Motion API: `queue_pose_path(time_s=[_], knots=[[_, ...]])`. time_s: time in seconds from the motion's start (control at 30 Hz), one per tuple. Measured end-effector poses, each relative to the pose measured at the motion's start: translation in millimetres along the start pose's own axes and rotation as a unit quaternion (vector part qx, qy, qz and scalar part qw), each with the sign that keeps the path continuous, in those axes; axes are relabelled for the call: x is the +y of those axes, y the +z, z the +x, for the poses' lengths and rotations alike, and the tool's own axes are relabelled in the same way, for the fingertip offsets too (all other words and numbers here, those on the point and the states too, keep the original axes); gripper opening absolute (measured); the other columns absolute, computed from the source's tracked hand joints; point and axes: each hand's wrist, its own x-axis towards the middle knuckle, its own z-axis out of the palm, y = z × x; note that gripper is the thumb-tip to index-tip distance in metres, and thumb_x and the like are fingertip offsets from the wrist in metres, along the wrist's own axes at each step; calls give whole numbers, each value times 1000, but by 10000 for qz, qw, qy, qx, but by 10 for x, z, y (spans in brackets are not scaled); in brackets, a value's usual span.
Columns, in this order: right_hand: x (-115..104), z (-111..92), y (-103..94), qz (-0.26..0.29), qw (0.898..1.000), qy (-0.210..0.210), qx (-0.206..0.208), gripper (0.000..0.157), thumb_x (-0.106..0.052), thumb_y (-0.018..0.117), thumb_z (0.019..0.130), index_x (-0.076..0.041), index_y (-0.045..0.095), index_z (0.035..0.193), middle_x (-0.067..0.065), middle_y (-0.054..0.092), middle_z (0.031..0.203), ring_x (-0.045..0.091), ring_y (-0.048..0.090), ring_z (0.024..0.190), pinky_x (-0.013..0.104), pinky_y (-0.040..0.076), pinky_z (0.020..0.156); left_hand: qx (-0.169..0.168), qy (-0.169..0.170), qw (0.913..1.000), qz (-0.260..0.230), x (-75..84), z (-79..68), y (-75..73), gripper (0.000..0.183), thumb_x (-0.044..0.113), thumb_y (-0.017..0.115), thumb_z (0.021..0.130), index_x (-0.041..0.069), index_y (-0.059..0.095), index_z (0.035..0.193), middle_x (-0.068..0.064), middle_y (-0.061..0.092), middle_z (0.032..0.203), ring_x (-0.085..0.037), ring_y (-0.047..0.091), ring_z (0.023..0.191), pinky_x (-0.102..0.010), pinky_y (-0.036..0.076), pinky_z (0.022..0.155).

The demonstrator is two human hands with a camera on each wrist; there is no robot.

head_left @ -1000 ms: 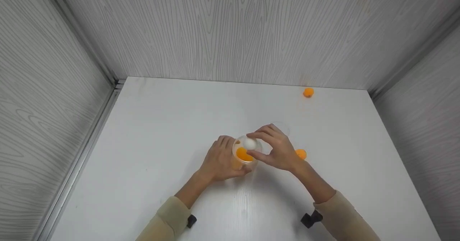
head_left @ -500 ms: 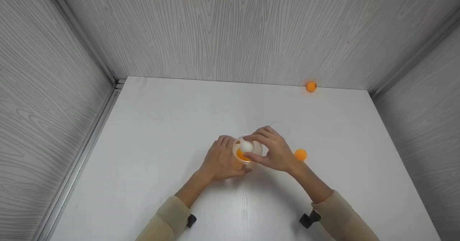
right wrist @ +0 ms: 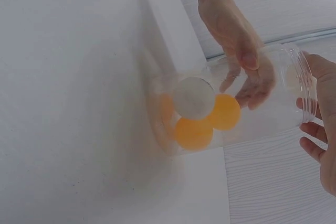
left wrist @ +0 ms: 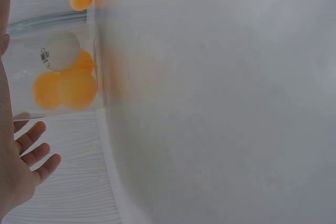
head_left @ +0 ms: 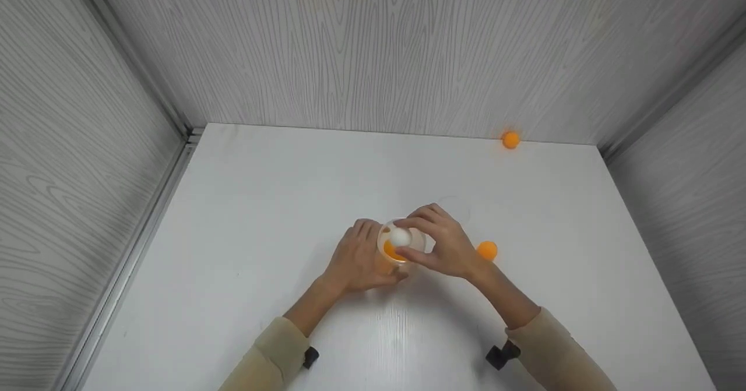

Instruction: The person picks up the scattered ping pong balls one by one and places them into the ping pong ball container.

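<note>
My left hand (head_left: 358, 260) grips the side of a clear plastic jar (right wrist: 262, 124), which stands upright on the white table. My right hand (head_left: 440, 242) pinches a white ping-pong ball (head_left: 400, 238) between thumb and index finger, right at the jar's mouth. Through the clear wall in the right wrist view, a white ball (right wrist: 193, 98) and several orange balls (right wrist: 193, 132) show at the bottom. The left wrist view also shows the orange balls (left wrist: 77, 88) and a white ball (left wrist: 62, 51) with dark print inside the jar.
One orange ball (head_left: 487, 250) lies on the table beside my right wrist. Another orange ball (head_left: 511, 140) sits at the back edge against the grey wood-grain wall (head_left: 373, 53). Beyond my right hand lies a faint clear round outline (head_left: 457, 207). Side walls bound the table (head_left: 280, 169).
My right hand has moved slightly left, bringing the white ball over the middle of the jar's mouth. The far orange ball has rolled back and right to the wall. My left hand stays put.
</note>
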Motion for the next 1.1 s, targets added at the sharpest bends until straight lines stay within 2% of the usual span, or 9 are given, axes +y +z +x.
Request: queue_pose_path(time_s=[0.3, 0.67, 1.1], knots=[[9, -3, 5, -124, 9998, -121, -40, 47, -31, 89, 85, -15, 75, 127, 2, 73, 112, 20, 63, 108, 37, 59, 91, -70, -67, 9999, -140, 0, -7, 5, 89, 77, 74, 78, 10, 53, 132, -6, 61, 125, -24, 56, 122, -39, 54, 103], [23, -20, -14, -54, 9998, -173, -51, 49, -37, 85, 88, -15, 73, 130, 2, 73, 116, 20, 64, 111, 38, 59, 93, -238, -172, 9996, 45, 23, 11, -15, 88, 76, 72, 79, 9, 54, 132, -8, 62, 125, -26, 55, 122, -39, 54, 101], [12, -54, -128, -127, 9998, -66, -123, 59, -32, 89, 81, -16, 70, 135, 1, 72, 126, 19, 64, 116, 42, 59, 97, -203, -165, 9996, 99, 37, 10, -21, 85, 76, 70, 80, 10, 54, 132, -7, 62, 122, -24, 56, 120, -39, 54, 101]])
